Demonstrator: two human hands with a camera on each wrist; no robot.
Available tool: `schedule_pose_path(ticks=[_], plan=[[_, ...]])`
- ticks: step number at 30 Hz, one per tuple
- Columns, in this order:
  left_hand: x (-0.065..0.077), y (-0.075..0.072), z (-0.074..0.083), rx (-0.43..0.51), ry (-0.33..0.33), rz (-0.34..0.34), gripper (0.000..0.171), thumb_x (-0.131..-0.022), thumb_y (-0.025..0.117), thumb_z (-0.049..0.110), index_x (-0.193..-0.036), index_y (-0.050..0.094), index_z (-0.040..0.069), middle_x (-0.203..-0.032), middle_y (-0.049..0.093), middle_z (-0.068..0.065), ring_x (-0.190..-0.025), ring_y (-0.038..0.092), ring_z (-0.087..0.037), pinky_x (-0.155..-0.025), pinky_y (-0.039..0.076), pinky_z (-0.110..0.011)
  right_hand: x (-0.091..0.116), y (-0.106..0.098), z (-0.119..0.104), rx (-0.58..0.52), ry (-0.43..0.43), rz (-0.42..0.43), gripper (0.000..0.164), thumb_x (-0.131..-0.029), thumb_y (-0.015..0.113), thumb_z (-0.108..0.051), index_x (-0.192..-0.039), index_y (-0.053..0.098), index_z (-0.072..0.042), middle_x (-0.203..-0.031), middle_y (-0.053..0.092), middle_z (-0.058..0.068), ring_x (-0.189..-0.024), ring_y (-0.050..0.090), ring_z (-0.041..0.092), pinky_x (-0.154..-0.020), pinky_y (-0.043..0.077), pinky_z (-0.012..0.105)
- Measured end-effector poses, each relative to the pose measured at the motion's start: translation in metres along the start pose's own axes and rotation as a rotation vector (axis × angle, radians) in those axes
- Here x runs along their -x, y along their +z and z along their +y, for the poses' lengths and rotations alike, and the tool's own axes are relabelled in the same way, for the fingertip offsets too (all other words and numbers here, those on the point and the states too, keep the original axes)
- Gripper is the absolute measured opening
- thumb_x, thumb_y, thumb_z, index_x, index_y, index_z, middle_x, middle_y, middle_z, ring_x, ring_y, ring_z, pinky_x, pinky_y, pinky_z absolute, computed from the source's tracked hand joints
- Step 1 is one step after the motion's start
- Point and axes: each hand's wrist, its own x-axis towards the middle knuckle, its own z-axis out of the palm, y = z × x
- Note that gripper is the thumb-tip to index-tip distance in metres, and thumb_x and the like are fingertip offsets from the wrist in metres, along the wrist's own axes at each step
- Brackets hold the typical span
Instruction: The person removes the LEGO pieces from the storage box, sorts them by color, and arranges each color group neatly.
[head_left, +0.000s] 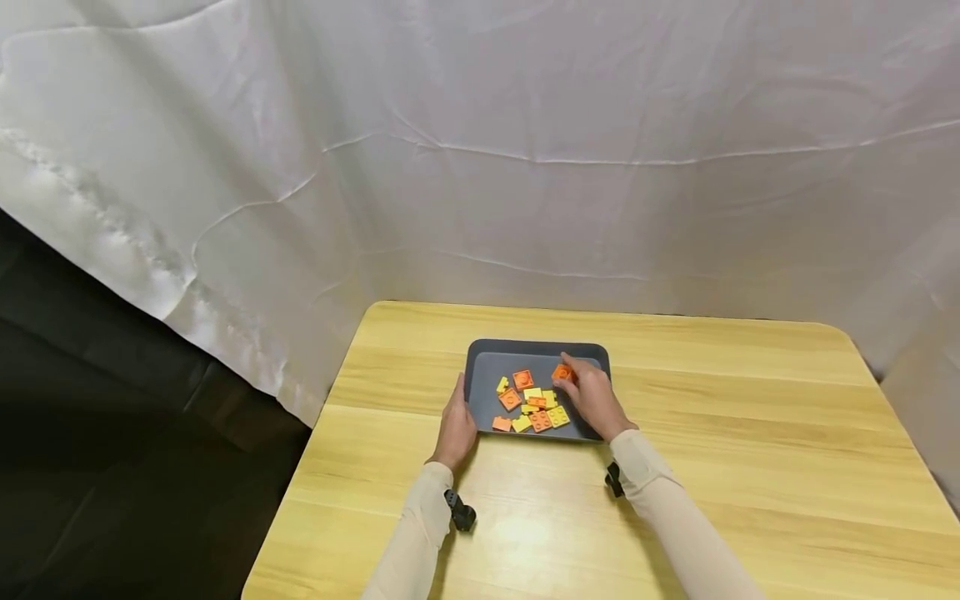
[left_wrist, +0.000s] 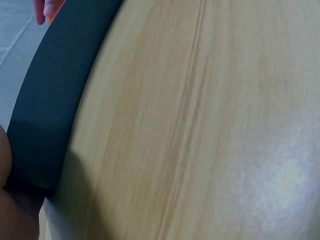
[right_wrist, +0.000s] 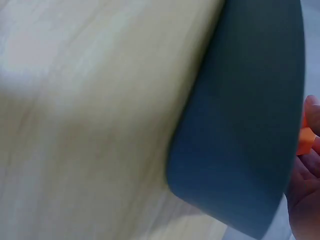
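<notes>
Pinching an orange brick (head_left: 562,372), likely light, hard and a bit slick, best held by flat sides, in the right hand (head_left: 596,402), and gripping the gray tray (head_left: 486,362) with the left hand (head_left: 455,427), with more bricks (head_left: 540,420) between both hands.

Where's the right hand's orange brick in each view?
Head: the orange brick, in the right hand, sits below and right of centre.
Left wrist: an orange sliver, probably it, at top left.
Right wrist: partly hidden, at the right edge.
Shared landmark: the dark gray tray.
</notes>
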Motion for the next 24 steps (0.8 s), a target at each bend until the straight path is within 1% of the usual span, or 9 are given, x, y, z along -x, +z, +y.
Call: schedule_pose_path(ticks=[3,6,11,15,19,24], plan=[[-0.001,-0.001,-0.001,-0.004,0.002,0.000,0.055,-0.104,0.031,-0.012,-0.158,0.023,-0.013,-0.163,0.028,-0.031,-0.150,0.031,-0.041,-0.124,0.029,-0.050,-0.001,-0.003,-0.002,-0.001,-0.008,0.018,0.056,-0.096,0.075,-0.012,-0.144,0.055,0.008,-0.106,0.070,0.018,-0.082,0.066,0.023,-0.065,0.058,0.038],[-0.001,-0.003,-0.003,-0.005,0.001,-0.001,0.055,-0.105,0.032,-0.012,-0.159,0.022,-0.013,-0.163,0.028,-0.031,-0.150,0.031,-0.041,-0.124,0.029,-0.050,-0.001,-0.008,-0.005,0.002,-0.008,0.038,0.057,-0.096,0.076,-0.013,-0.145,0.056,0.007,-0.108,0.069,0.020,-0.084,0.066,0.025,-0.067,0.059,0.040],[-0.003,-0.003,-0.006,0.000,-0.001,0.007,0.056,-0.105,0.031,-0.013,-0.160,0.022,-0.012,-0.163,0.029,-0.031,-0.150,0.031,-0.042,-0.124,0.029,-0.051,-0.002,-0.015,-0.007,0.015,-0.019,0.096,0.057,-0.095,0.077,-0.013,-0.144,0.057,0.007,-0.112,0.069,0.024,-0.087,0.069,0.031,-0.075,0.062,0.048],[-0.004,-0.004,-0.008,0.000,-0.003,0.013,0.056,-0.105,0.031,-0.013,-0.160,0.022,-0.011,-0.163,0.029,-0.030,-0.150,0.032,-0.042,-0.124,0.030,-0.052,-0.003,-0.021,-0.003,0.018,-0.021,0.141,0.057,-0.093,0.078,-0.010,-0.142,0.057,0.009,-0.116,0.068,0.027,-0.095,0.071,0.037,-0.081,0.062,0.052],[-0.005,-0.006,-0.009,-0.007,-0.015,0.005,0.056,-0.105,0.032,-0.011,-0.160,0.022,-0.010,-0.164,0.028,-0.028,-0.150,0.032,-0.041,-0.124,0.030,-0.050,-0.003,-0.026,0.002,0.013,0.013,0.176,0.058,-0.092,0.079,-0.008,-0.143,0.057,0.008,-0.120,0.067,0.030,-0.099,0.070,0.039,-0.083,0.062,0.053],[-0.005,-0.008,-0.009,-0.006,-0.034,-0.007,0.056,-0.106,0.032,-0.009,-0.161,0.021,-0.009,-0.165,0.028,-0.027,-0.150,0.032,-0.040,-0.124,0.031,-0.050,-0.001,-0.035,0.009,0.008,0.037,0.247,0.058,-0.089,0.081,-0.005,-0.140,0.058,0.010,-0.122,0.067,0.032,-0.102,0.069,0.043,-0.083,0.062,0.055]])
